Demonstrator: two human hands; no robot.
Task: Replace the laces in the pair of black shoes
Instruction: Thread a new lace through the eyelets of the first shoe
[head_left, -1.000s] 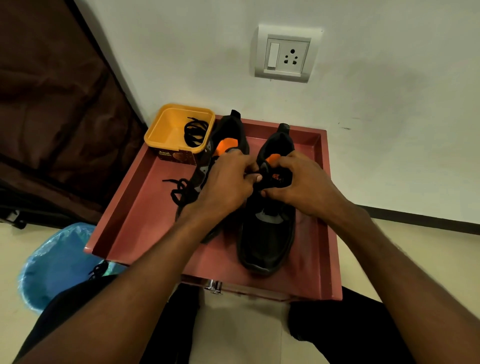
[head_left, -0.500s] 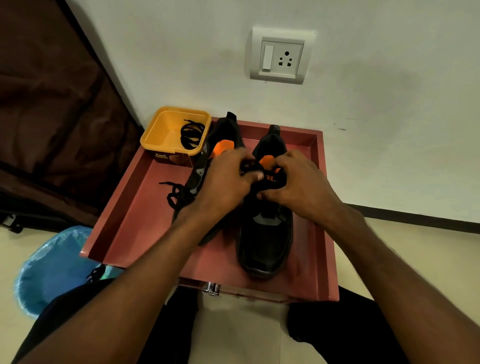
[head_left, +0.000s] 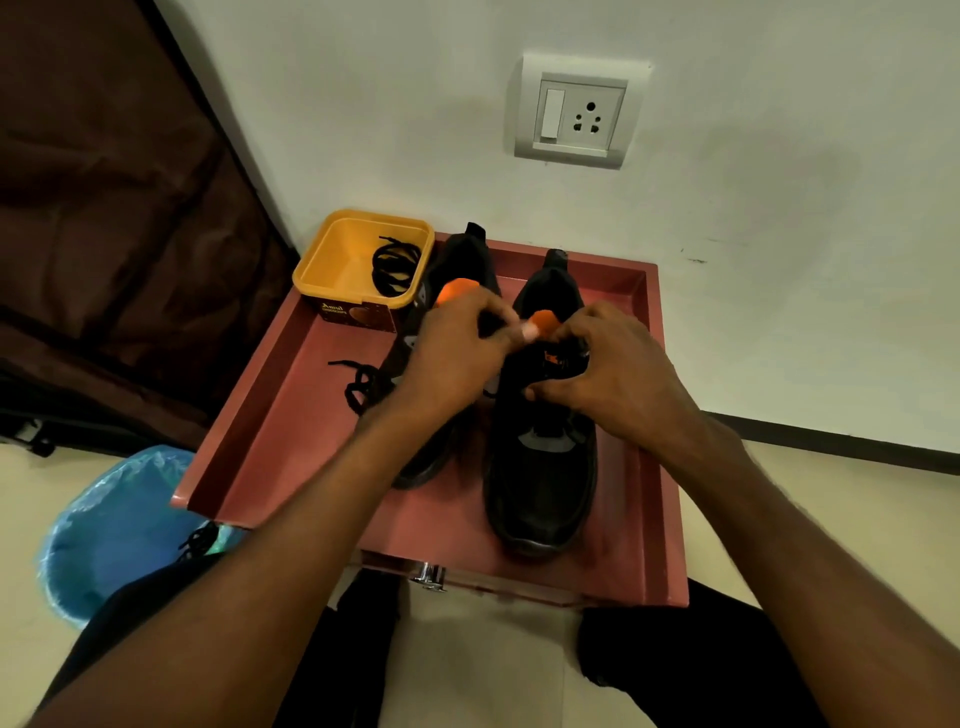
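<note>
Both hands (head_left: 540, 358) work atop right shoe (head_left: 543, 467) (laces hidden).

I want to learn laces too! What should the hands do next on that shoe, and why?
Probably pull the lace free of the top eyelets: both the left hand and right hand work at the right shoe near its orange tongue tab.

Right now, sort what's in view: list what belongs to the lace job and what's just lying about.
Belongs to the job:
- right shoe, with both hands at its laces: left hand, right hand
- left shoe
- loose lace on the red tray
- coiled lace in the yellow tub

Lying about:
- wall socket
- blue bag
- brown cloth
</note>
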